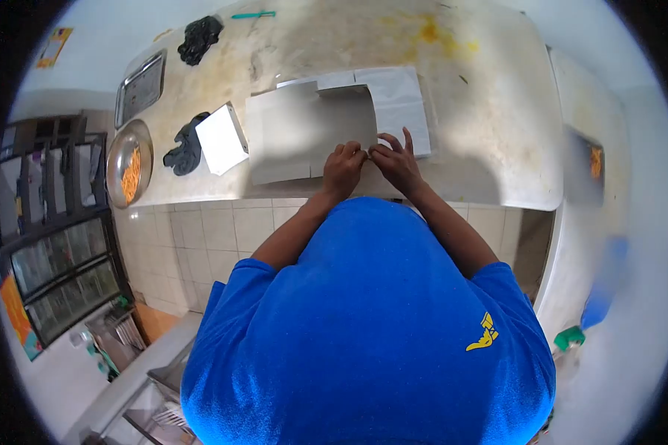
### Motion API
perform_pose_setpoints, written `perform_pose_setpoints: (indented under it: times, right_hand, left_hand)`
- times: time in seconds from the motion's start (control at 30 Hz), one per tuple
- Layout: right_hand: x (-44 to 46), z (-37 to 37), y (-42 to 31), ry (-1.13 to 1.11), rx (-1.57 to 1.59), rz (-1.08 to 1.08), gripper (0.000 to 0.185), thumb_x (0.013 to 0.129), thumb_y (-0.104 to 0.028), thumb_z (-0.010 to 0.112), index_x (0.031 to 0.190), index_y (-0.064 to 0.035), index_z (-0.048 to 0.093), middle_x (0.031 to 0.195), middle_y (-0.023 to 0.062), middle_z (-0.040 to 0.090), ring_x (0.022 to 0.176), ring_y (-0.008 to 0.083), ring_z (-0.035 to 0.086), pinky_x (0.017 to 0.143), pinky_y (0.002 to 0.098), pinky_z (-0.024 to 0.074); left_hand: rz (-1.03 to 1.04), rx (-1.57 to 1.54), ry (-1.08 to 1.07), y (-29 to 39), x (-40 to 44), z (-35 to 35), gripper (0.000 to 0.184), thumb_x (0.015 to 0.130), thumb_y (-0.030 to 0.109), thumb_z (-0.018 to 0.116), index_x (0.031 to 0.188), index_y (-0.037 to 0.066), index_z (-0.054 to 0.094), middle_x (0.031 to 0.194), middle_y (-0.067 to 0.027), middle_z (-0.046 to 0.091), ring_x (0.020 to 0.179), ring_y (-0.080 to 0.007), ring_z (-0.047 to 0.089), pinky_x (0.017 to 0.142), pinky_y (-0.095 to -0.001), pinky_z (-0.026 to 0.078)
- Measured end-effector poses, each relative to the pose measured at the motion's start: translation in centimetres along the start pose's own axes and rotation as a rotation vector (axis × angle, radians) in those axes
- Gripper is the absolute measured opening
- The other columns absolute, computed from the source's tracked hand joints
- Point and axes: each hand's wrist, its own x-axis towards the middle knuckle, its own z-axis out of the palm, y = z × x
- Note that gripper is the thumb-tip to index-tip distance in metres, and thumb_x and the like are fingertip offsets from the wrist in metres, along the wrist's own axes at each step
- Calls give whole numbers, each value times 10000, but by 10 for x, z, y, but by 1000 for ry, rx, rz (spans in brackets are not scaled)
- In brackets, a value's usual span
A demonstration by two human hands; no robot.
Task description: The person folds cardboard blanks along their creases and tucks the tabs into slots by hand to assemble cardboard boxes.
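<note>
A grey-brown cardboard sheet [293, 130] lies on the table in front of me, with a cut or fold along its far edge. My left hand [343, 169] is closed at its near right corner, fingers curled on the edge. Right beside it, my right hand [395, 163] pinches the same corner with thumb and forefinger, while its other fingers stick up. The fingertips of both hands nearly meet and partly hide the corner. White paper sheets [404, 100] show from under the cardboard at the far and right sides.
Left of the cardboard are a white box [221, 141], a black plastic bag [187, 148] and a steel bowl [147, 144] with orange food by the table edge. Farther back lie a metal tray [141, 87], another black bag [200, 41] and a teal pen-like tool [254, 15].
</note>
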Motion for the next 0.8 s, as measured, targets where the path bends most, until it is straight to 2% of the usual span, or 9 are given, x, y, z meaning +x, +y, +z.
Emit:
perform_pose_setpoints:
  times: [0.17,0.23,0.33,0.43,0.47,0.53,0.63,0.73,0.8]
  right_hand:
    - [3,-2,-6,22,-9,-43,84,779,-153,595,862,-168,597,954,-92,601,1165,159,439,1051,599,107]
    - [2,-1,-5,-23,4,-6,137,793,-138,574,922,-166,607,951,-76,614,1187,157,421,1043,628,99]
    - [2,5,-8,-38,23,45,181,806,-122,550,967,-174,615,924,-61,631,1197,157,414,1037,646,92]
    - [7,5,-11,-77,-27,37,196,812,-123,539,981,-186,615,901,-54,639,1190,165,425,1040,641,91]
    - [9,4,-11,-102,-56,28,199,813,-125,537,985,-189,614,896,-52,641,1186,168,430,1042,637,91]
    - [12,2,-14,-178,-96,33,185,811,-136,541,968,-192,621,880,-47,642,1177,174,441,1044,633,99]
    - [14,-3,-19,-253,-138,71,137,806,-154,547,908,-187,632,859,-40,640,1168,181,452,1043,622,118]
    - [19,-7,-21,-298,-89,112,94,797,-169,555,837,-180,639,864,-43,638,1170,182,453,1034,613,143]
    - [22,-7,-23,-268,-82,115,81,791,-176,563,808,-177,642,881,-48,637,1173,184,452,1027,607,158]
  left_hand:
    - [-66,-21,2,-5,-8,6,57,763,85,607,814,61,614,885,-84,544,815,-276,547,685,-376,464]
    - [-91,-36,-14,0,-6,2,51,768,83,607,808,52,613,886,-88,543,816,-283,549,691,-380,465]
    - [-34,-78,41,-8,-3,5,51,774,113,598,787,64,604,854,-56,544,779,-246,553,651,-372,476]
    - [-101,-267,-31,-15,-1,8,53,756,64,616,802,37,610,873,-116,565,840,-302,557,724,-391,460]
    - [-66,-266,-38,-20,-1,7,66,744,75,629,795,42,603,874,-104,568,836,-297,558,722,-392,463]
    - [5,-273,-57,-28,3,-9,100,721,98,654,780,50,589,877,-81,573,829,-288,560,718,-393,468]
    - [-128,-154,-28,-60,-5,-39,185,687,81,667,848,44,583,897,-96,584,845,-305,556,762,-411,447]
    - [-318,-196,87,-96,-21,-55,270,678,84,659,930,45,570,913,-115,586,872,-305,559,782,-395,437]
    - [-277,-235,27,-108,-29,-59,322,675,101,668,980,69,572,961,-113,579,919,-294,551,815,-394,424]
